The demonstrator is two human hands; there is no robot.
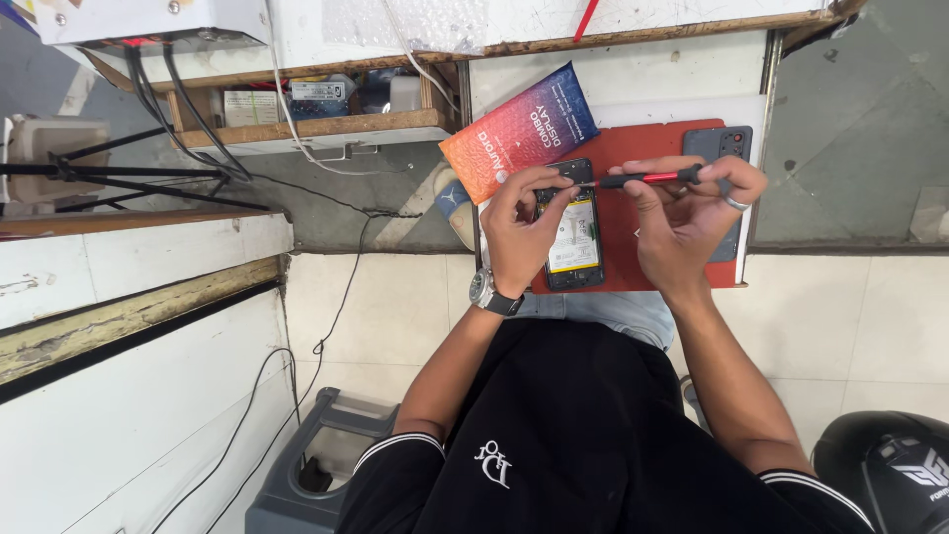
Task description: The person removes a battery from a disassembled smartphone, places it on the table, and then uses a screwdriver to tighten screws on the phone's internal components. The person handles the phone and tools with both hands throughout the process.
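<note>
An opened phone (pixel 574 242) with its back off lies on a red mat (pixel 633 158). My left hand (pixel 522 232), with a wristwatch, grips the phone's upper left edge with its fingertips. My right hand (pixel 692 213), wearing a ring, holds a black and red screwdriver (pixel 647 179) level, its tip pointing left onto the top of the phone. The phone's dark back cover (pixel 716 143) lies on the mat behind my right hand, partly hidden by it.
A colourful flat box (pixel 519 129) rests at the mat's upper left. A wooden shelf with small boxes (pixel 306 109) and cables stands to the left. Below are a tiled floor, a grey bin (pixel 316 465) and a black helmet (pixel 890 470).
</note>
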